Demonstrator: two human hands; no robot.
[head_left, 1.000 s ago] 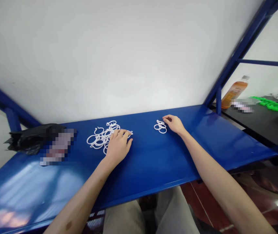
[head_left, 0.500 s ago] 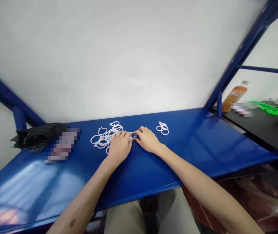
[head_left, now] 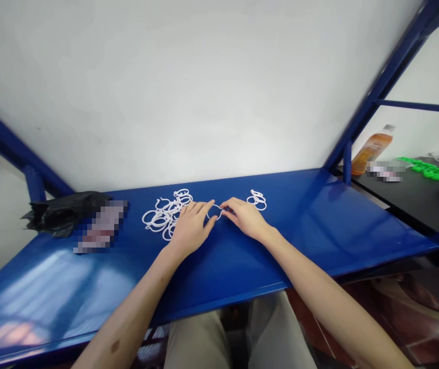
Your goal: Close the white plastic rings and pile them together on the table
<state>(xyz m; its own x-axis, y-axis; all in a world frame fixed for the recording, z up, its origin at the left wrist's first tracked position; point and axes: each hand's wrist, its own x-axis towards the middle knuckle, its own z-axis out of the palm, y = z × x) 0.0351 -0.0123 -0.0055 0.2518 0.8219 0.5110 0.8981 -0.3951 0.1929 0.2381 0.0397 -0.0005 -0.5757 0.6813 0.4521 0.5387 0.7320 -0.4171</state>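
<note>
A single white plastic ring (head_left: 219, 207) is held between my two hands over the blue tabletop. My left hand (head_left: 191, 225) grips its left side between thumb and fingers. At the ring's right side, where a small end shows, my right hand (head_left: 245, 218) pinches with thumb and fingertips. Beside and partly behind my left hand lies a loose pile of similar white rings (head_left: 158, 220), some with a gap and a small eyelet. Beyond my right hand rests a smaller group of white rings (head_left: 258, 201).
A black plastic bag (head_left: 63, 212) and a blurred-out packet (head_left: 102, 228) lie on the left of the blue table (head_left: 242, 271). Blue frame bars rise at both sides. On the dark neighbouring table stand an orange drink bottle (head_left: 373, 151) and green pieces (head_left: 431, 169); another person's hand shows there.
My hands have moved slightly apart, and the ring between them now shows as a round loop. My right hand has shifted a little to the right.
</note>
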